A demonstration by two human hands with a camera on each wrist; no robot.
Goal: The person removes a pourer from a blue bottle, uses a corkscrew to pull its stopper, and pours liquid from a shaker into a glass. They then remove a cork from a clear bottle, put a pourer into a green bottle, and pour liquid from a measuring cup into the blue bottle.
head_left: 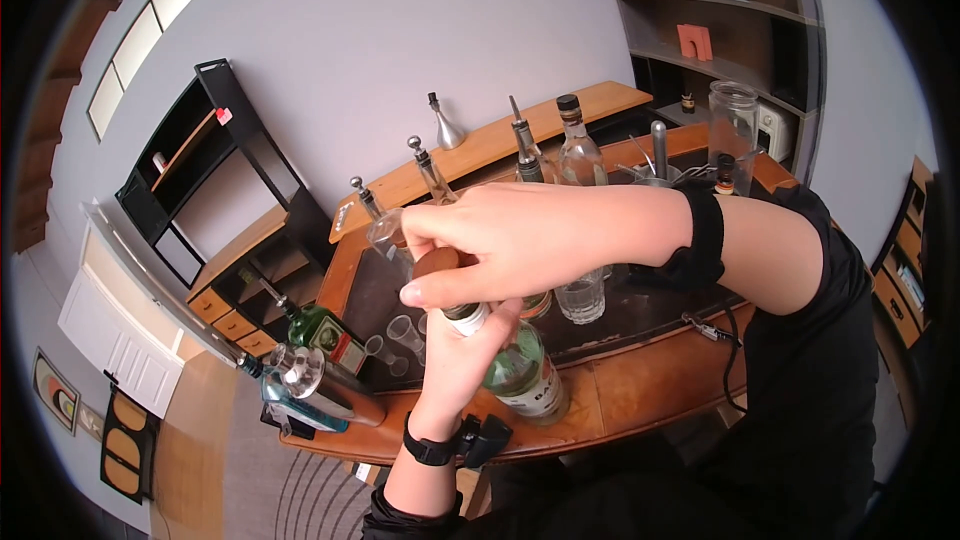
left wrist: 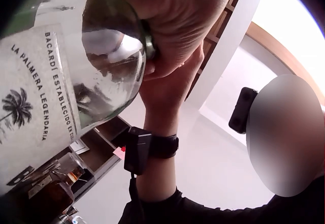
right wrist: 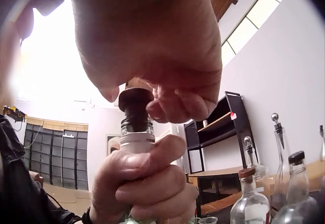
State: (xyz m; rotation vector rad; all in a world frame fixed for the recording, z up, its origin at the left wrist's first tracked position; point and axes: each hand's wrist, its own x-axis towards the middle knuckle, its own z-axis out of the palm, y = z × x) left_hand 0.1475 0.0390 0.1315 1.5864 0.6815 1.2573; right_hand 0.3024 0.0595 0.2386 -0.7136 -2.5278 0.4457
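Your right forearm [head_left: 765, 245] reaches across from the right over the bar [head_left: 640, 375], wrist bent so that your right hand [head_left: 545, 233] drops in from above. Its thumb and fingers close around the brown top of a stopper [right wrist: 134, 109], whose dark ribbed stem shows just above the bottle's [head_left: 528, 380] white neck ring. Your left forearm [head_left: 420, 487] rises from below, and your left hand [head_left: 453, 360] wraps the bottle neck, fingers curled firmly round it. That green-tinted bottle is below your right hand at the bar's near edge; you can't tell whether its base touches
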